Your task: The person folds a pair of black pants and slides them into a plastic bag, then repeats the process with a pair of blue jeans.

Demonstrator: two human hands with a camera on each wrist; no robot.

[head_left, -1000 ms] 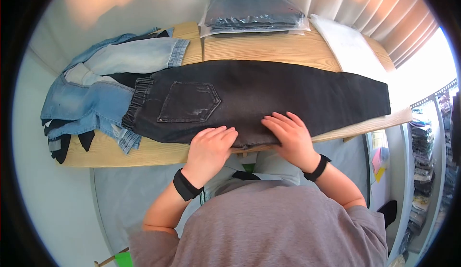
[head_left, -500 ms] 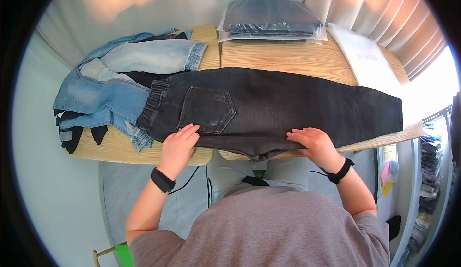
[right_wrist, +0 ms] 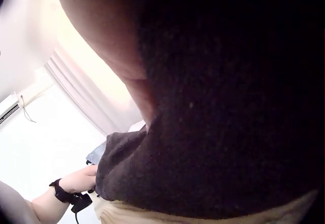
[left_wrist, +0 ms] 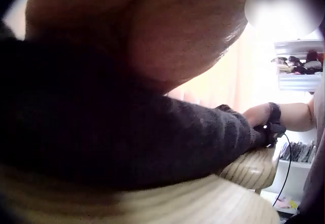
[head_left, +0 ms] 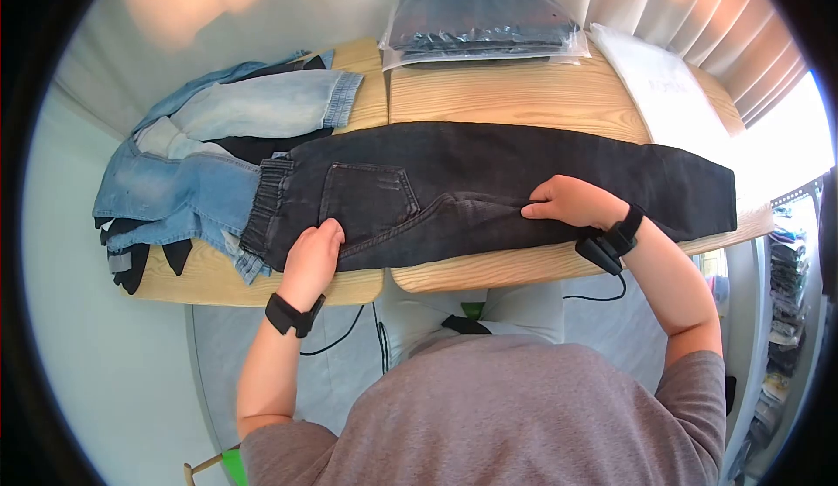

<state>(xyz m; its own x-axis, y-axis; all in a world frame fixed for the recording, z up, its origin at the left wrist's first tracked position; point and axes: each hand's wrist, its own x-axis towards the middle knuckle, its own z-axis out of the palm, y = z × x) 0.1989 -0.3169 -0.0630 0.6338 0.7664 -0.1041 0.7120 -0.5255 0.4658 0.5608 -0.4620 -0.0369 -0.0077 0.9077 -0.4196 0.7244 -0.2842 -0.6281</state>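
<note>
A: Denim first: where do the black jeans lie?

B: Flat across the wooden table, waistband toward the person's left, legs running out to the right. Half a second ago the near edge hung over the table's front; now it has been drawn up onto the cloth, so a lengthwise fold looks to be under way.

A: And the hands?

B: The left hand has slid from the back pocket down to the near edge, and its fingers are curled round the fabric there. The right hand has moved up and inward onto the leg, fingertips together, pinching a ridge of denim.

A: What else is on the table?

B: A heap of pale blue jeans lies at the left end, touching the waistband. A bagged dark garment sits at the far edge, a white sheet just right of it.

A: The room?

B: Curtains behind, bright window light, shelves of folded clothes at right.
</note>
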